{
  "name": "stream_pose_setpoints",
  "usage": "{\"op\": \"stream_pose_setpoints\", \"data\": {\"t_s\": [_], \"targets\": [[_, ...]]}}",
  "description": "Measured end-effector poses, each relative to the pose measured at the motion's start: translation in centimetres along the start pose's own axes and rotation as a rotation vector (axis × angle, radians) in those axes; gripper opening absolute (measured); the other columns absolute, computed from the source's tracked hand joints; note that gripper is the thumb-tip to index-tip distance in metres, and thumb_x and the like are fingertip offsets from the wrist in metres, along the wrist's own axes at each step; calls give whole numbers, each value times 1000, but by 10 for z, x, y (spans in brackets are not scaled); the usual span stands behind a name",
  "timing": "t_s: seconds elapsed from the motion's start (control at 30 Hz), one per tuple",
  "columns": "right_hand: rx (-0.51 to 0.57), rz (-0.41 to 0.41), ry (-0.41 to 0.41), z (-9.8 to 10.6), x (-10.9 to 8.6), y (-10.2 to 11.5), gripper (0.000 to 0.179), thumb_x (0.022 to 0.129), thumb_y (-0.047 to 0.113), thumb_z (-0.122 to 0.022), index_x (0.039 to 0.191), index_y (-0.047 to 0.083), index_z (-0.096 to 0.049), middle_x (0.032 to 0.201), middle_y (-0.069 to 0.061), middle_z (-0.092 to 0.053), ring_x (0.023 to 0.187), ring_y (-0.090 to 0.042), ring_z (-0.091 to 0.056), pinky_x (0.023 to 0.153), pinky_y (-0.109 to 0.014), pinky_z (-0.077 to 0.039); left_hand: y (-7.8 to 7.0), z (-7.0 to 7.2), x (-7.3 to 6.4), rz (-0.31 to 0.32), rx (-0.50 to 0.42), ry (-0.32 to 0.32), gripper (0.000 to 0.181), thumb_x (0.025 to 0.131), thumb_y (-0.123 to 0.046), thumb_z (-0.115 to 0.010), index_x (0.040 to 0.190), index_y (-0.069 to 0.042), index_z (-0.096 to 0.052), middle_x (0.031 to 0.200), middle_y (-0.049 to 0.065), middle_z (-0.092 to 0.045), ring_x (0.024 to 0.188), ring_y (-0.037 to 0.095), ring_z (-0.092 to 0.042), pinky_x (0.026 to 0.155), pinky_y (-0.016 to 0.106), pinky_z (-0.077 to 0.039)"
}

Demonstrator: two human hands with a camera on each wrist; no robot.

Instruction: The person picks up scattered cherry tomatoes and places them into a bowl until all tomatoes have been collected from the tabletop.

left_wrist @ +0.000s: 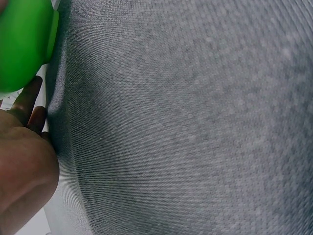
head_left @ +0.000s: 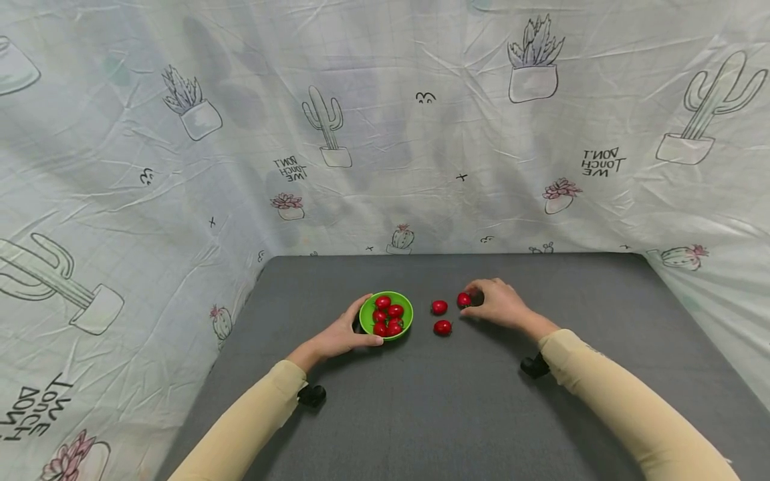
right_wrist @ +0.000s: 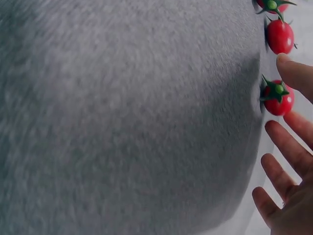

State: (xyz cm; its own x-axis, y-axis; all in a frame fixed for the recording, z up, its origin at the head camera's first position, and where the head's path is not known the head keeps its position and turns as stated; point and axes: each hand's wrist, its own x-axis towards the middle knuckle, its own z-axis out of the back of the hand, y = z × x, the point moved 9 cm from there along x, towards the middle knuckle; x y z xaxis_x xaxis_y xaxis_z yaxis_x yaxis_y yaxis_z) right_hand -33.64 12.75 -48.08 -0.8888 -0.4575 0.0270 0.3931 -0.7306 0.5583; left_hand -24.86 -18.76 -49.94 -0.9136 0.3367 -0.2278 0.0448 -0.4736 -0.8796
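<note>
My left hand (head_left: 339, 336) holds a green bowl (head_left: 410, 319) at its left side, the thumb along the near rim and the fingers around the far left side. Several red cherry tomatoes (head_left: 395, 311) lie inside the bowl. In the left wrist view the bowl's outer wall (left_wrist: 22, 44) shows at the upper left. My right hand (head_left: 498, 304) is around a cherry tomato (head_left: 463, 300) on the table, thumb and forefinger on either side. In the right wrist view that tomato (right_wrist: 279, 98) sits between the spread thumb and forefinger; a firm pinch is not visible.
Two more cherry tomatoes, a far one (head_left: 439, 307) and a near one (head_left: 442, 327), lie between the bowl and my right hand. The grey table (head_left: 421, 414) meets a white curtain (head_left: 373, 200) with plant drawings at its back and sides.
</note>
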Motion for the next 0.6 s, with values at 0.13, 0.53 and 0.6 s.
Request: {"op": "stream_pose_setpoints", "data": {"t_s": [0.13, 0.53, 0.6], "targets": [[-19, -14, -18, -2, 2, 2, 55, 83, 42, -85, 123, 7, -68, 115, -9, -69, 111, -33, -55, 96, -60, -38, 3, 0, 1, 5, -6, -1, 105, 84, -41, -85, 164, -32, -18, 167, 6, -19, 153, 29, -18, 118, 60, -19], [-5, 14, -36, -3, 4, 5, 38, 89, 29, -82, 119, 9, -69, 112, -8, -69, 108, -33, -56, 93, -60, -39, 3, 1, 1, 2, -10, -1, 104, 85, -38, -86, 164, -33, -18, 166, 4, -20, 152, 28, -18, 118, 59, -19], [-1, 23, -28, -3, 3, 5, 35, 91, 25, -79, 121, 9, -69, 114, -9, -69, 110, -34, -55, 93, -61, -38, 3, 1, 1, -1, -9, 0, 104, 85, -38, -85, 164, -33, -18, 166, 4, -20, 152, 28, -19, 118, 59, -19]]}}
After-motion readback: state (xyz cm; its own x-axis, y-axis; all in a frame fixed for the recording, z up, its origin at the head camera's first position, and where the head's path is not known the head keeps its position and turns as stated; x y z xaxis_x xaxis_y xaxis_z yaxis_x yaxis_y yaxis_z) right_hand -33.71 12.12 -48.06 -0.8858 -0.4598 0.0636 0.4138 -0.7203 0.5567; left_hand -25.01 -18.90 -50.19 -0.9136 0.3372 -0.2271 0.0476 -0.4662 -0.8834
